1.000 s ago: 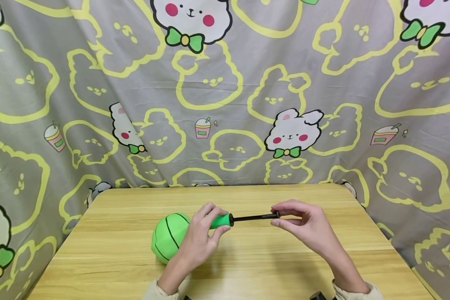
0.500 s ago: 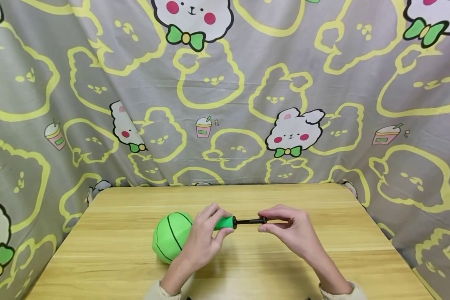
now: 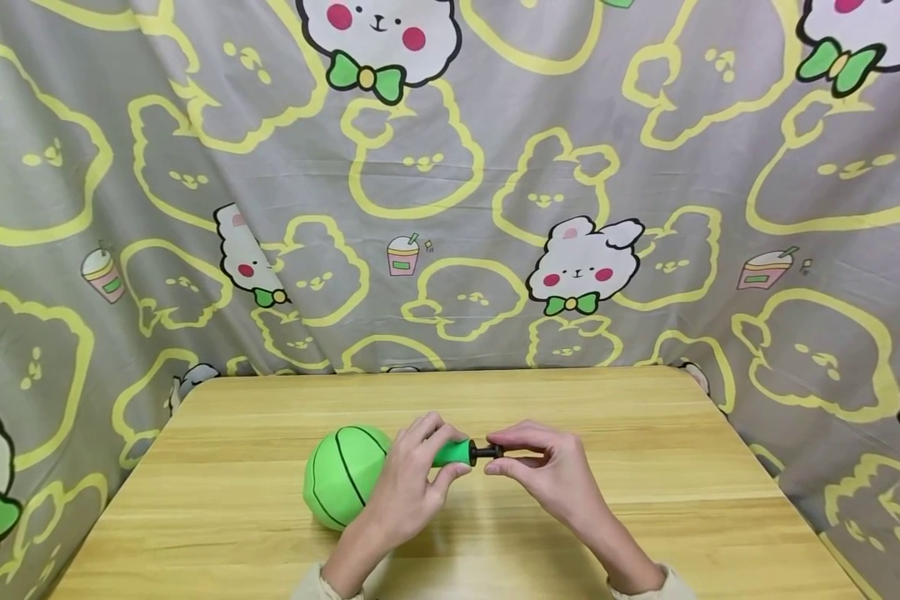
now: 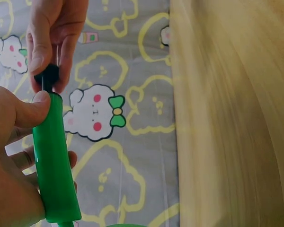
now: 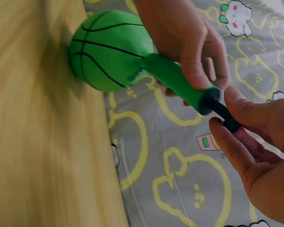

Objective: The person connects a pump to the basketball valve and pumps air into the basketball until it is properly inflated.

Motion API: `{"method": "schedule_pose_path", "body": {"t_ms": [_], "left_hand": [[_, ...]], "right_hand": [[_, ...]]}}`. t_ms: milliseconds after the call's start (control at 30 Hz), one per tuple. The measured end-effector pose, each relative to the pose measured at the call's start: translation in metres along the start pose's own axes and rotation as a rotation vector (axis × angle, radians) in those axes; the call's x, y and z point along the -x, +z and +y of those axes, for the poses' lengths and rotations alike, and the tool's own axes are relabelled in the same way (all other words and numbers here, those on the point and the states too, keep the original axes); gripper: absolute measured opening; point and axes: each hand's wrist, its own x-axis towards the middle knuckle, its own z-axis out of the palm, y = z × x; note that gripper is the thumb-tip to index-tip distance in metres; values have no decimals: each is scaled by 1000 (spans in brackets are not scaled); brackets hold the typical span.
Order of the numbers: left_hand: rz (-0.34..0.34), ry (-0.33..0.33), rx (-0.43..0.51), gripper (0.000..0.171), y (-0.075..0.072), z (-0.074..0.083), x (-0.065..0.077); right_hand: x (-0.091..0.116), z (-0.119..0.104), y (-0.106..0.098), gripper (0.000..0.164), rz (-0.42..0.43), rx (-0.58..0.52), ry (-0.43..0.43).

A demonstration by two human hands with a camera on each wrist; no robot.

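My left hand (image 3: 412, 475) grips the green barrel of a small hand pump (image 4: 54, 161), thumb near its black end cap. The pump's far end meets a green ball (image 3: 341, 479) with black basketball lines, as the right wrist view shows. The ball looks slightly dented and rests on the table to the left. With thumb and fingertips, my right hand (image 3: 551, 462) pinches the black plunger handle (image 5: 231, 124). Only a short length of black rod shows between handle and barrel. In the head view the left hand covers the joint between pump and ball.
A wooden table (image 3: 607, 408) lies under both hands. Behind it and at both sides hangs a grey curtain (image 3: 450, 208) printed with yellow outlines and white rabbits.
My right hand has moved left, pushing the plunger handle toward the barrel, so much less of the rod shows. The left hand and ball have stayed almost in place.
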Motion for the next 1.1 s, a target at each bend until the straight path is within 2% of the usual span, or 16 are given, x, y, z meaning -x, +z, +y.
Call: {"method": "schedule_pose_path", "body": {"t_ms": [167, 333, 800, 1100], "left_hand": [[-3, 6, -14, 24, 1, 0, 1], [-1, 6, 0, 25, 1, 0, 2], [1, -18, 43, 22, -2, -5, 2], [32, -18, 29, 22, -7, -8, 1]], "right_hand": [[0, 2, 6, 28, -13, -16, 19], [0, -2, 2, 27, -48, -23, 34], [-2, -15, -31, 26, -100, 4, 34], [-4, -21, -48, 27, -93, 13, 11]]}}
